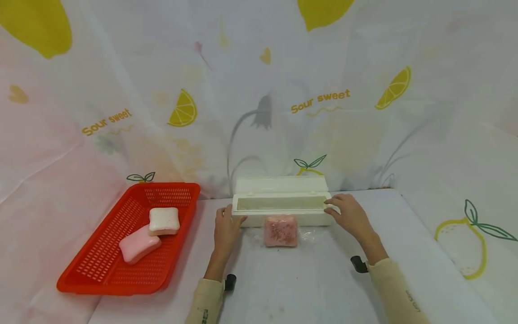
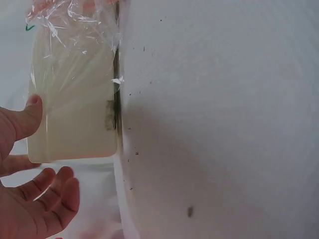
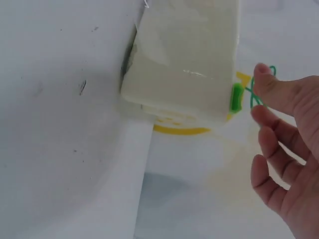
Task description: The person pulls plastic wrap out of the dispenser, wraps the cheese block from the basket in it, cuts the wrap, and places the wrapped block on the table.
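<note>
A long white cling film dispenser (image 1: pixel 283 219) lies at the back of the table with its lid (image 1: pixel 281 184) raised. At its left end is my left hand (image 1: pixel 226 227), the thumb resting on the front face and the index finger at the end. By the right end my right hand (image 1: pixel 350 216) has loosely bent fingers holding nothing, close to a green slider (image 3: pixel 236 97) on the upper edge. A pink soap bar (image 1: pixel 281 231) with dark specks sits before the dispenser. Clear film (image 2: pixel 75 30) hangs over the dispenser's front and spreads around the bar.
To the left stands a red perforated basket (image 1: pixel 171 270) holding a white soap bar (image 1: pixel 163 219) and a pink soap bar (image 1: pixel 139 244), which touch. A lemon-print cloth (image 1: pixel 259 90) hangs right behind the dispenser. Small dark specks dot the white table (image 1: pixel 299 288).
</note>
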The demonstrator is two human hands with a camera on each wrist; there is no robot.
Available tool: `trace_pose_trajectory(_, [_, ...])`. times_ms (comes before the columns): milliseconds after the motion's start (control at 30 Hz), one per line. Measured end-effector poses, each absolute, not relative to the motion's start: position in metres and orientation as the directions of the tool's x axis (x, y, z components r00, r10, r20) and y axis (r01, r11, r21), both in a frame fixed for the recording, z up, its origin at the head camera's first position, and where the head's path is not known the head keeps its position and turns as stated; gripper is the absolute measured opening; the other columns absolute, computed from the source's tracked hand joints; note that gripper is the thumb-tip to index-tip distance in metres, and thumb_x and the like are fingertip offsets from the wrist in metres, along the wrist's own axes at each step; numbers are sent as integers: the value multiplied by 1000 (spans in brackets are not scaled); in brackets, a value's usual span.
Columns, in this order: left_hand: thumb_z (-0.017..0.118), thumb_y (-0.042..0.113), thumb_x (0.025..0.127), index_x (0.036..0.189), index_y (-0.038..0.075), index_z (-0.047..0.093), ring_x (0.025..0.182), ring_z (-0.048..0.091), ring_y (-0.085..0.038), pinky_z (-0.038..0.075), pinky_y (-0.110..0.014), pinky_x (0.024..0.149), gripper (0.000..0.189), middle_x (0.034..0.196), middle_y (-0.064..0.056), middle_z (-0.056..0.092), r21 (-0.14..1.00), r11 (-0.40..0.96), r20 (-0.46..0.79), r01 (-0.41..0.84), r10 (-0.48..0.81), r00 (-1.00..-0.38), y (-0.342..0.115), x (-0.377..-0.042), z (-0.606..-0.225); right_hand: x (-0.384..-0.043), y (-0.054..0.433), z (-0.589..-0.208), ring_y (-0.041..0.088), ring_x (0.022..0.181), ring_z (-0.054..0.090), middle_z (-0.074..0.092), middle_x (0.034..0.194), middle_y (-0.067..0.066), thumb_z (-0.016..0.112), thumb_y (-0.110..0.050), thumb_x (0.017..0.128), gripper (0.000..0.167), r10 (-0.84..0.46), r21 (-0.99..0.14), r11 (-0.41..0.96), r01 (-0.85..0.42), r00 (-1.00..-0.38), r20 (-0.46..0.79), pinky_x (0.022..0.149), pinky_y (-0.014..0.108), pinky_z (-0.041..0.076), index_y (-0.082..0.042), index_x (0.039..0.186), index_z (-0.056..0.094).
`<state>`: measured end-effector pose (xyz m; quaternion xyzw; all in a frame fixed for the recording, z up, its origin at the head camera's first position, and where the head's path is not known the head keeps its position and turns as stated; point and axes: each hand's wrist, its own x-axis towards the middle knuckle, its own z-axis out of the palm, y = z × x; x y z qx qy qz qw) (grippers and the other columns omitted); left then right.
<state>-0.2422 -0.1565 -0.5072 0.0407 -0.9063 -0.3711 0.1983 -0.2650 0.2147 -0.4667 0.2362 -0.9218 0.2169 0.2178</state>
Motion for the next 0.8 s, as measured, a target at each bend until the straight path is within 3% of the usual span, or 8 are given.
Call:
trace_pose_trajectory(167, [83,14,79,113,5,69,94,54,-33,49,-45,70,38,109,-14,55,552,794,562,255,-128,-817,-153,-244,-507,-264,207,-473,37,96,59,68,100,14,88,-16,71,38,-383,-211,787,-580,-727,570,76,53,49,-3,105,74])
trace_pose_trajectory(333, [82,6,77,89,8,74,82,57,-26,50,-39,63,15,92,-6,61,462,802,669,379,-34,-742,-152,-247,-510,-265,202,-479,33,91,59,70,95,9,87,-17,71,28,-398,-187,791,-583,-722,566,71,49,50,-7,96,78])
trace_pose_trajectory(567, [78,2,81,86,8,72,84,59,-25,50,-39,67,10,90,-4,63,494,782,634,380,-25,-773,-152,-245,-507,-265,200,-489,24,76,59,70,79,2,90,-4,63,19,-329,-264,746,-612,-682,653,66,39,49,-7,79,79])
trace_pose_trajectory(800, [76,1,84,88,5,70,78,61,-21,52,-35,67,9,91,-5,62,601,705,546,376,-19,-838,-155,-238,-503,-258,196,-495,21,79,59,67,84,3,85,0,72,19,-305,-297,742,-602,-696,650,67,37,51,-7,82,71])
